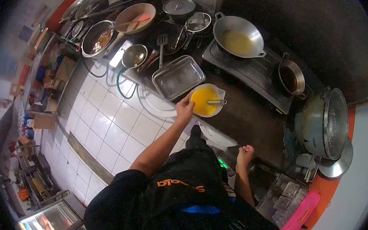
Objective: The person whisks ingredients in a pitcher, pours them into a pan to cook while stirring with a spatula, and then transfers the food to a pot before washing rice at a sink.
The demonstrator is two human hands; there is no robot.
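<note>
1. at the edge of the dark counter (256, 127), the left hand (185, 109) was clamped on the rim of the white bowl (221, 94), thumb and fingers pinching its near left side.
2. inside the bowl was yellow liquid (201, 100), and a metal tool (215, 102) stood in it, leaning toward the right side of the rim.
3. the right hand (245, 154) was low by the counter's edge, well apart from the bowl, its fingers curled in; whether they had closed on anything could not be told.
4. just beside the bowl, to its upper left, was the oblong tray (179, 76), with the spatula (162, 49) near its far side.
5. beyond the bowl, the stove (244, 68) bore the wok (254, 30), with pale yellow liquid in it, and at the other end the small pan (300, 74), with dark liquid.
6. farther left were the sieve (135, 56), the tan bowl (129, 13) and the lidded pot (179, 5).
7. to the right of the stove was the big pot (311, 123), and below it, nearer the person, something pink (301, 215).
8. between the person and the counter, green digits (222, 163) glowed.
</note>
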